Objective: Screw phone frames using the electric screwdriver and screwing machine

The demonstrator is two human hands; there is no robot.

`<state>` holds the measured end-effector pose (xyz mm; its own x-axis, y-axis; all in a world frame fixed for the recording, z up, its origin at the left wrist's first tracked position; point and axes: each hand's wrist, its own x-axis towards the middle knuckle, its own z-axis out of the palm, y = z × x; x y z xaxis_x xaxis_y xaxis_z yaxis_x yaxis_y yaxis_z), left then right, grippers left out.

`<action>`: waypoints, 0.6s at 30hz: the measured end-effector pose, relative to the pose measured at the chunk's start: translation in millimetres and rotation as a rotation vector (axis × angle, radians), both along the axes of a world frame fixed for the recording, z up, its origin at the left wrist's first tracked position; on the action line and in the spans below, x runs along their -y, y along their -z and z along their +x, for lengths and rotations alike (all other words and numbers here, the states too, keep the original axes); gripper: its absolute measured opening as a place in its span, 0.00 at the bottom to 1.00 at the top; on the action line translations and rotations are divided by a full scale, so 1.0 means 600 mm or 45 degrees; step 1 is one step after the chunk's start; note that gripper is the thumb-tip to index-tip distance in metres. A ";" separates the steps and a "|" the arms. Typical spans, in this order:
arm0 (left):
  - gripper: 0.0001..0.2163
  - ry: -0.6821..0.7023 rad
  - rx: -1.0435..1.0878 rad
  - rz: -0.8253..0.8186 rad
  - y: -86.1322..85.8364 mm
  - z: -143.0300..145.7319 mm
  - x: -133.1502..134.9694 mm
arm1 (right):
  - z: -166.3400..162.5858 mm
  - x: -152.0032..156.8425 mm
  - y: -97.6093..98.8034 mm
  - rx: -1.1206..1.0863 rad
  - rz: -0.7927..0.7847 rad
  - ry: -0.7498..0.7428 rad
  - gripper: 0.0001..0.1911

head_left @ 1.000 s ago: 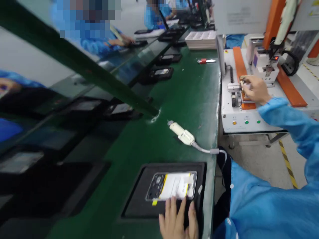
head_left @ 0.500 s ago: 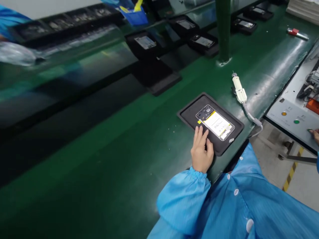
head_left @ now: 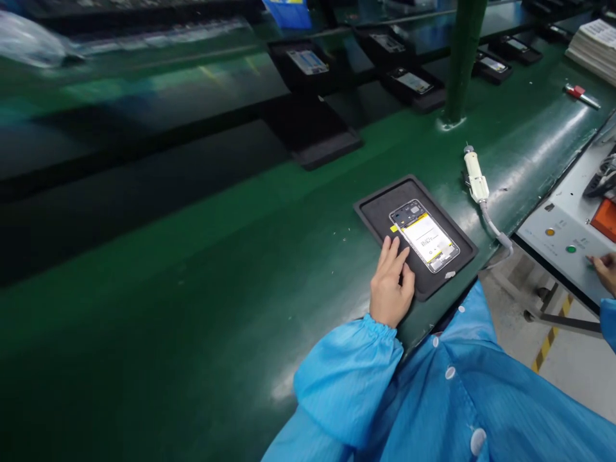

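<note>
Black tray [head_left: 380,208]: one, holding one opened phone [head_left: 424,235].
Left hand [head_left: 391,282]: fingers flat, released, on tray.
Right hand [head_left: 607,269]: grip indiscernible.

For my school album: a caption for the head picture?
Left hand rests on a black tray holding an open phone.

Bright blue smock, thin and slightly shiny, creased. Left sleeve [head_left: 346,378] full and loose, gathered into elastic cuff [head_left: 382,324] at wrist. Smock front [head_left: 462,410] shut with row of round white snaps [head_left: 450,373]. Left hand [head_left: 391,282] bare, no glove. Right hand [head_left: 607,269] bare, only partly in view at frame edge, blue right cuff [head_left: 609,321] below it.
</note>
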<state>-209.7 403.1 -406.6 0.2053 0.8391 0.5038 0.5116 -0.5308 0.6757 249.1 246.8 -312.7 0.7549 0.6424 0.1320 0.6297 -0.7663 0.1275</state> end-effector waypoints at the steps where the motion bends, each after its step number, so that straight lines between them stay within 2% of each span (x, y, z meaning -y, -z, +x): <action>1: 0.15 0.001 0.009 0.015 0.001 0.001 0.000 | -0.012 -0.029 -0.009 0.045 0.024 -0.170 0.17; 3: 0.15 0.000 0.034 0.036 0.004 0.003 -0.002 | -0.042 -0.108 -0.027 0.123 0.035 -0.533 0.19; 7: 0.15 0.004 0.096 0.079 0.010 0.003 -0.005 | -0.114 -0.317 -0.052 0.421 -0.089 -1.204 0.24; 11: 0.14 -0.005 0.138 0.133 0.011 0.001 -0.010 | -0.175 -0.496 -0.044 0.687 -0.237 -1.884 0.28; 13: 0.13 -0.007 0.153 0.144 0.010 0.000 -0.011 | -0.195 -0.552 -0.029 0.680 -0.330 -2.098 0.23; 15: 0.13 -0.004 0.159 0.143 0.009 0.001 -0.012 | -0.205 -0.582 -0.014 0.623 -0.390 -2.200 0.17; 18: 0.13 -0.005 0.164 0.131 0.009 0.001 -0.012 | -0.194 -0.573 -0.001 0.453 -0.288 -2.219 0.14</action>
